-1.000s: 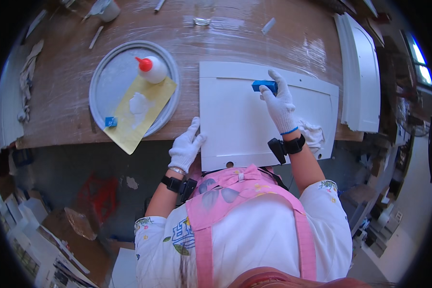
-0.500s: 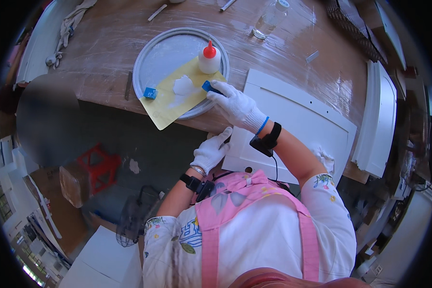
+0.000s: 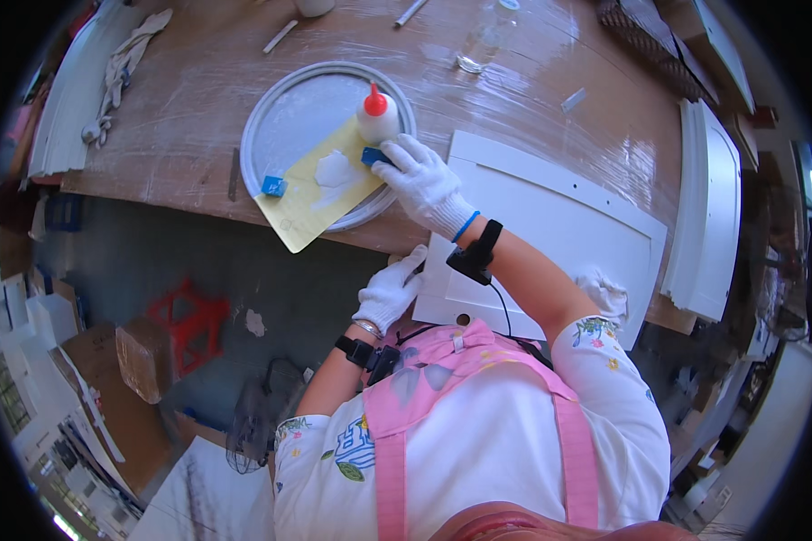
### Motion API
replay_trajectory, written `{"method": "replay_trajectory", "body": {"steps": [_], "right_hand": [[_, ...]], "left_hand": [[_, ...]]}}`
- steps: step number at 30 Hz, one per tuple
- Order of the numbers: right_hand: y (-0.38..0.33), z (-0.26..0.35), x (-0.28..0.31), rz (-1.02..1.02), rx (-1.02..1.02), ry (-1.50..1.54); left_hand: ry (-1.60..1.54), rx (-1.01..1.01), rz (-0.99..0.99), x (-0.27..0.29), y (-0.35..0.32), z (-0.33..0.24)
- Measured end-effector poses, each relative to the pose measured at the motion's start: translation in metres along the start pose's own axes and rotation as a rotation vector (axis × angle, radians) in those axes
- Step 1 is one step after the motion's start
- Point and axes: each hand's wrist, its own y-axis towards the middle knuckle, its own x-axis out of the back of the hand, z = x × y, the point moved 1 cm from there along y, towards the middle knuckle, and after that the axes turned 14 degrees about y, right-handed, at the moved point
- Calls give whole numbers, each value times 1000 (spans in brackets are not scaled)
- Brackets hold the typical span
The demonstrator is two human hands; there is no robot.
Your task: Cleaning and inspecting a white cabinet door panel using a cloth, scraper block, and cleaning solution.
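Over yellow sheet (image 3: 303, 200), right hand (image 3: 421, 185) has brought blue block (image 3: 373, 157).

Right glove (image 3: 424, 187): white, blue cuff edge (image 3: 466, 225). Left glove (image 3: 389, 293): white. Block (image 3: 373, 156) at right glove: dark blue; second block (image 3: 273, 187): lighter blue, pale marks. Sheet (image 3: 298, 206): yellow, with a white patch (image 3: 335, 169). Bottle (image 3: 378, 125): white; nozzle (image 3: 375, 101): red. Round tray (image 3: 252, 135): pale grey. Panel (image 3: 550, 230): white, dark dots. Counter (image 3: 185, 108): brown. Apron (image 3: 447, 365): pink, grey rounded shapes. Shirt (image 3: 492, 451): white, multicoloured floral print at sleeves.
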Motion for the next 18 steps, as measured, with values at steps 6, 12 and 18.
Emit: {"method": "replay_trajectory", "body": {"steps": [6,12,18], "right_hand": [[-38,4,46,-136,-29,-56],[-174,-31,136,-141,-501,-235],[-297,4,216,265,-1038,-398]], "left_hand": [[82,163,91,19,6,-25],[259,168,93,23,18,-30],[399,230,172,27,31,-49]]}}
